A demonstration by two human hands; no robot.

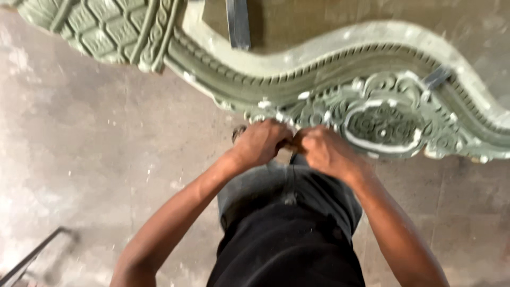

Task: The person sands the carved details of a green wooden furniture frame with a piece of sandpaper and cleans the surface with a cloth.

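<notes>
Looked straight down on a green carved panel (382,114) lying across the concrete floor (79,149), its lower edge just ahead of the dark trousers (289,234). Found the left hand (260,142) and right hand (324,151) curled narrow, knuckles almost touching, pressed against the scrollwork (308,111) beside the oval medallion (381,126). Glimpsed a small brown thing (289,144) pinched between them; could not tell what, nor which hand gripped it.

Risks, as judged:
- Spotted white patches (304,95) scattered over the relief; could chip or smear under hard pressure from such tight fists.
- Noted thin, pierced edge carving; might snap under a slip or a sideways twist.
- Saw both hands crowded onto one spot with blurred outlines; could skid and scrape knuckles on sharp ridges.
- Marked a metal rod (32,255) low at left; could trip a backward step.
</notes>
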